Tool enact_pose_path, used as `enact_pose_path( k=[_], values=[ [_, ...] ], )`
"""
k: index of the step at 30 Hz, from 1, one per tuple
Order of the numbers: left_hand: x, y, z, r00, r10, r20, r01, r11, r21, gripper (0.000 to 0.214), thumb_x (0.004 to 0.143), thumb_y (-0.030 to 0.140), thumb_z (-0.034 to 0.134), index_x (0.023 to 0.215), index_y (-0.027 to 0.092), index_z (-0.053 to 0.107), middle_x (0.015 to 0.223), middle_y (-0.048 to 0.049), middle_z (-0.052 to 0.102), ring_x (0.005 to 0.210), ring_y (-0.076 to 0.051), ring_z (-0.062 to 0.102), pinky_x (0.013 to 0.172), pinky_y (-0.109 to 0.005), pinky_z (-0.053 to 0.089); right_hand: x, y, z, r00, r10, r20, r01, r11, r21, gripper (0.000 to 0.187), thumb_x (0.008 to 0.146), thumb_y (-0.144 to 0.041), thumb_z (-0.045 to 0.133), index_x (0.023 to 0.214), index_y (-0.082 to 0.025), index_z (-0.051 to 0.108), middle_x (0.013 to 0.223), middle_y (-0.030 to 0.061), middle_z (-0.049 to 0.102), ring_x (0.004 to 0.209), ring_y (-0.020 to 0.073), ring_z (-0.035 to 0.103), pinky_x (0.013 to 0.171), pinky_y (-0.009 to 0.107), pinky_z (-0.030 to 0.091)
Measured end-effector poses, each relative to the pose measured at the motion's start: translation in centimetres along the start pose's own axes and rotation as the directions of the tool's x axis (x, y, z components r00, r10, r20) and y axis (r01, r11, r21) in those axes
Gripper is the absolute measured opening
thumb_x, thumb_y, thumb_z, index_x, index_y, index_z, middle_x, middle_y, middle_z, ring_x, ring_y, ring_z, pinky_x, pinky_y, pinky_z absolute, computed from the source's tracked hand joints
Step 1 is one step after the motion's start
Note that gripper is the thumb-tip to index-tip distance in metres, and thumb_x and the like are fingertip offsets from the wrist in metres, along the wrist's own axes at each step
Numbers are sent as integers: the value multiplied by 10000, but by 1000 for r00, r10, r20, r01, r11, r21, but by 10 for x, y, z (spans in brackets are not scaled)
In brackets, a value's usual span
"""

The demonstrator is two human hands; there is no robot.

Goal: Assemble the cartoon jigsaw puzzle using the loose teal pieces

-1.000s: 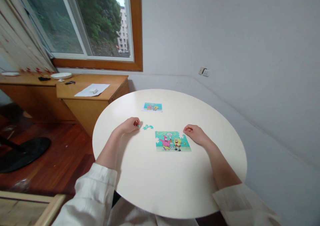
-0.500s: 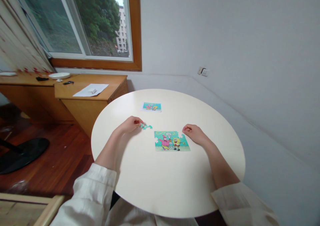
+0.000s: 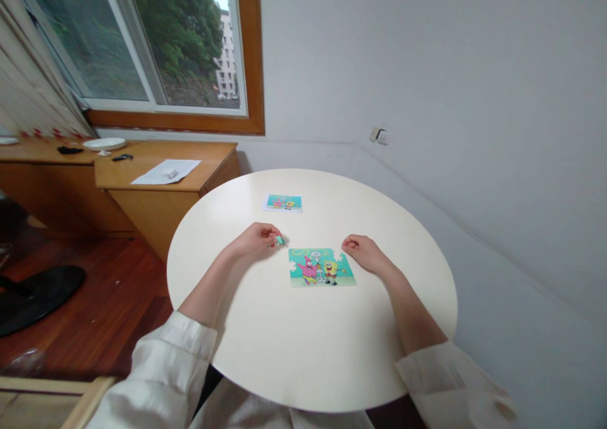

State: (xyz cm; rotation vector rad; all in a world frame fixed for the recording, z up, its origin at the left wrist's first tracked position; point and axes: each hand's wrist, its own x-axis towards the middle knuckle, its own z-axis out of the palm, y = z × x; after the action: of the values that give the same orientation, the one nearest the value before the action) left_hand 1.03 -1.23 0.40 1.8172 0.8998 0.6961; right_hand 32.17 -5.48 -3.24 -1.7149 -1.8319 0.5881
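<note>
A small cartoon jigsaw puzzle [image 3: 321, 268], mostly assembled, lies flat near the middle of the round cream table [image 3: 308, 353]. My left hand [image 3: 256, 238] rests on the table just left of the puzzle's upper left corner, fingers pinched on teal puzzle pieces [image 3: 279, 240]. My right hand [image 3: 363, 251] sits curled at the puzzle's upper right corner, thumb against the fingers; what it holds, if anything, is hidden. A small reference picture card [image 3: 283, 202] lies farther back on the table.
A wooden desk [image 3: 156, 182] stands left of the table under the window, bearing a sheet of paper [image 3: 165, 171], a white plate [image 3: 104, 143] and small dark items. A black chair base [image 3: 33, 293] rests on the wooden floor. White walls close in on the right.
My left hand moved right onto the loose teal pieces, pinched them and brought them toward the puzzle's upper left corner. My right hand stayed at the upper right corner.
</note>
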Motion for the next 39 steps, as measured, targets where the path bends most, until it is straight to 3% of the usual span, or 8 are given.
enact_pose_path(
  k=[5,10,18,25,30,32,35,39],
  values=[
    [-1,8,9,1000,-6,-15,5,995,-100,243,619,279,634,775,114,548,637,-14,599,577,-94,517,586,-235,394,-2,-8,-1,998,5,-60,-5,1000,3,160,698,-290,472,686,-173,581,577,-9,538,549,109,461,530,224,347],
    [0,13,26,1000,-18,-7,16,982,-188,333,576,302,704,739,152,455,549,37,569,544,-92,534,573,-237,396,-5,-28,4,991,-36,-129,56,986,157,193,710,-316,480,731,-164,597,583,-5,530,542,105,452,521,225,364],
    [3,8,51,996,-18,92,46,952,-303,389,556,354,731,652,157,411,488,57,521,469,-81,519,492,-209,355,-18,-76,26,978,-207,15,186,906,381,301,739,-348,520,919,-150,655,759,42,646,670,128,550,647,264,439],
    [2,6,57,993,-28,118,62,954,-294,407,543,384,730,642,165,402,461,69,508,440,-75,503,473,-200,360,-26,-92,36,949,-288,129,209,880,427,251,707,-352,591,837,-159,686,828,50,677,742,147,579,698,274,453],
    [4,4,60,995,-27,96,51,965,-256,375,579,402,702,650,163,421,475,57,509,450,-76,490,475,-199,351,-18,-78,27,970,-223,100,151,868,473,255,658,-357,631,799,-149,672,767,45,669,703,142,581,682,281,459],
    [5,2,60,999,-12,46,21,980,-196,355,600,401,683,638,161,424,482,62,480,455,-68,465,473,-196,335,-11,-62,17,991,-135,-28,131,860,494,274,637,-355,643,819,-150,661,767,48,658,701,140,580,679,285,461],
    [8,-4,58,999,35,-34,-37,997,-70,315,634,376,650,621,156,425,519,64,440,473,-54,417,475,-192,303,-1,-35,2,982,9,-189,93,849,520,300,585,-365,674,786,-145,641,758,56,650,700,144,583,691,301,468],
    [9,-8,54,994,76,-79,-70,995,71,252,680,342,595,626,153,437,552,51,439,492,-56,380,481,-198,289,5,-10,-2,981,117,-156,-14,842,539,303,529,-377,688,700,-137,619,654,47,636,626,146,581,647,311,473]
  ],
)
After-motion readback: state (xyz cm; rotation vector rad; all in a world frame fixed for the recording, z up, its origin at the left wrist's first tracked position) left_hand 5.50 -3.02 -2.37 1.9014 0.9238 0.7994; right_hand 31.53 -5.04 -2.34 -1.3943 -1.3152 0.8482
